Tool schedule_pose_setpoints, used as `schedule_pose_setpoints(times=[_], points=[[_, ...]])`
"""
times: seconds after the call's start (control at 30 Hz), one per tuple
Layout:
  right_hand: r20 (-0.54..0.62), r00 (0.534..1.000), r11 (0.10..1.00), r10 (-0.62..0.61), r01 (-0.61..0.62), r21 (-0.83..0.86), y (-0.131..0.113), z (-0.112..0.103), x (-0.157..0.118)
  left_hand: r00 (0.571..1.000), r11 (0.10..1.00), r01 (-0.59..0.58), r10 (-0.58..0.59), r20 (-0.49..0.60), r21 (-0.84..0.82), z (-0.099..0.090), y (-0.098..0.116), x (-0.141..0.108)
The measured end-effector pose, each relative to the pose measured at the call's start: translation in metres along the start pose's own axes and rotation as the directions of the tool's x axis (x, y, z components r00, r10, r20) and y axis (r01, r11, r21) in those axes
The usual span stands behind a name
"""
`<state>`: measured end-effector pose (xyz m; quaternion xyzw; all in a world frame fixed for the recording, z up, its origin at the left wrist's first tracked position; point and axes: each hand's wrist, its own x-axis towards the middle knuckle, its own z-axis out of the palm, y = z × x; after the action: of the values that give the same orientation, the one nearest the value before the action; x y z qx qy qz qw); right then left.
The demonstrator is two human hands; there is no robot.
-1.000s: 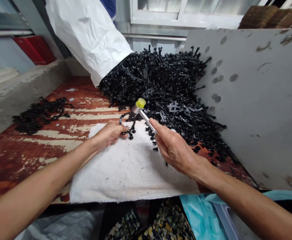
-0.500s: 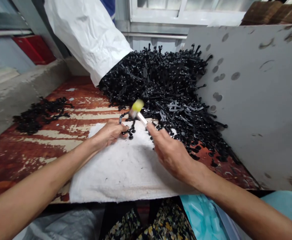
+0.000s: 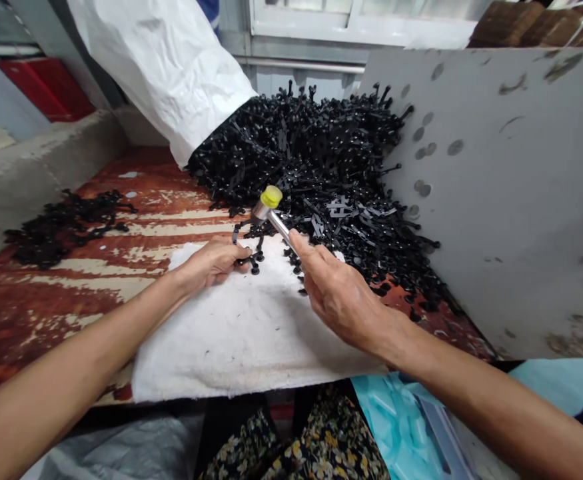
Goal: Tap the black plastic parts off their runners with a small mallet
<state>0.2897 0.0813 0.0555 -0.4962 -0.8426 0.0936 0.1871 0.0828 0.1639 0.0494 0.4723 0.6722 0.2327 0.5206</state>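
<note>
My right hand (image 3: 328,287) is wrapped round the handle of a mallet (image 3: 277,223) with a metal shaft and a yellow face on top. Its head is just above black parts at the far edge of a white cloth (image 3: 251,333); whether it touches them I cannot tell. Pinched in my left hand (image 3: 216,261) is a branching black part (image 3: 255,260) with round knob ends, held over the cloth just left of the mallet. Behind the mallet rises a large heap of similar black parts (image 3: 311,147).
A white sack (image 3: 171,73) spills into the heap from the upper left. A smaller pile of black parts (image 3: 66,227) lies on the worn red tabletop (image 3: 31,313) at left. A grey panel (image 3: 496,200) stands along the right. Turquoise plastic bags (image 3: 396,420) lie below the table edge.
The mallet was blurred by motion half a second ago and now shows sharply, its head at nearly the same spot above the parts. The whole view has shifted slightly.
</note>
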Motion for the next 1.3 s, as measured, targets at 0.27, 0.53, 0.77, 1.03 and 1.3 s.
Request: schedule_pose_setpoints(times=[0.27, 0.53, 0.77, 1.03, 1.3], points=[[-0.110, 0.954, 0.936, 0.279, -0.244, 0.253, 0.022, -0.006, -0.056, 0.990, 0.986, -0.143, 0.142, 0.023, 0.081, -0.012, 0.010, -0.029], [0.074, 0.986, 0.986, 0.152, -0.156, 0.056, 0.011, 0.004, -0.065, 0.986, 0.990, -0.143, 0.144, 0.079, -0.019, 0.000, -0.011, -0.068], [-0.020, 0.969, 0.965, 0.248, -0.245, 0.090, 0.021, 0.004, -0.053, 0.982, 1.000, -0.026, 0.023, 0.188, 0.015, -0.006, -0.032, -0.079], [-0.173, 0.839, 0.852, 0.516, -0.524, 0.004, 0.074, -0.029, -0.059, 0.986, 0.995, -0.086, 0.079, 0.149, 0.044, -0.003, -0.054, -0.053], [-0.286, 0.662, 0.660, 0.693, -0.742, -0.117, 0.152, -0.066, -0.013, 0.995, 0.995, -0.030, 0.039, 0.097, -0.090, -0.005, -0.047, -0.060]])
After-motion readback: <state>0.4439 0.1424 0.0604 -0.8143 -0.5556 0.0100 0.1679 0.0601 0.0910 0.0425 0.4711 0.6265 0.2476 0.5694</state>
